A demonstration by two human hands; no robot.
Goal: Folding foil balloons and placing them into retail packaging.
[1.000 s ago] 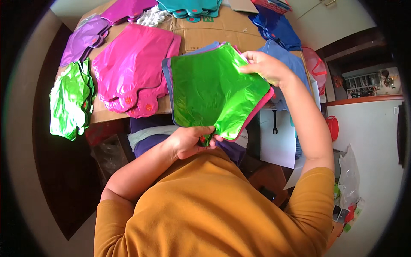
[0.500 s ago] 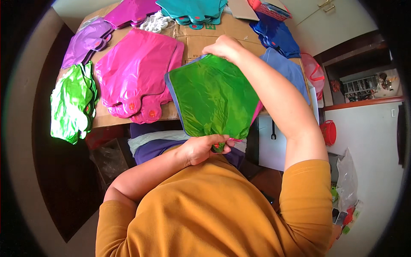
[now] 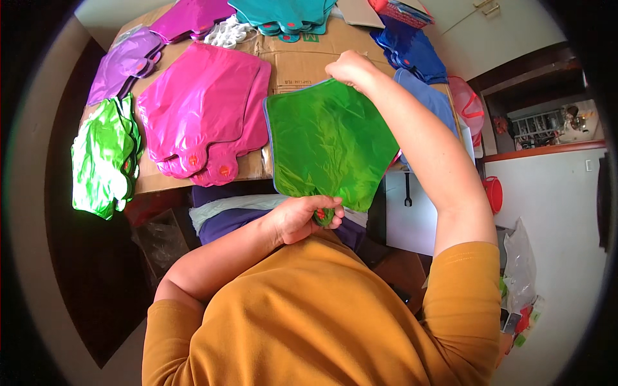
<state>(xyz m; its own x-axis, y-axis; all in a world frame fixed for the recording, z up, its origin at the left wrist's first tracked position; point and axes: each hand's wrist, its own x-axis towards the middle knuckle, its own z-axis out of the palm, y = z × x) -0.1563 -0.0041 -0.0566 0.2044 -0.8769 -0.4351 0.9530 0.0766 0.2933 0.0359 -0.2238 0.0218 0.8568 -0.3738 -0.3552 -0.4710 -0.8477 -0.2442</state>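
A shiny green five-sided piece of thin material [image 3: 331, 138] with a blue-grey edge is stretched between my hands. My left hand [image 3: 304, 217] is closed round its gathered lower end, close to my body; a bit of the green end with a red spot pokes out beside the fingers. At the far upper edge, my right hand [image 3: 351, 69] is closed on the border, with its fingertips partly hidden. Left of it lies a stack of shiny pink pieces [image 3: 199, 106] of like shape, with rounded tabs bearing red spots.
Around the cardboard-covered table [image 3: 293, 61] lie bright green pieces [image 3: 103, 157], lilac pieces [image 3: 125, 64], purple pieces [image 3: 190, 18], teal pieces [image 3: 283, 14] and blue pieces [image 3: 412, 51]. White cord [image 3: 228, 32] sits at the back. A red bucket [image 3: 492, 194] is at the right.
My right hand has moved right and the green piece has been drawn flatter, its lower creases smoothed. My left hand keeps its grip, almost in place.
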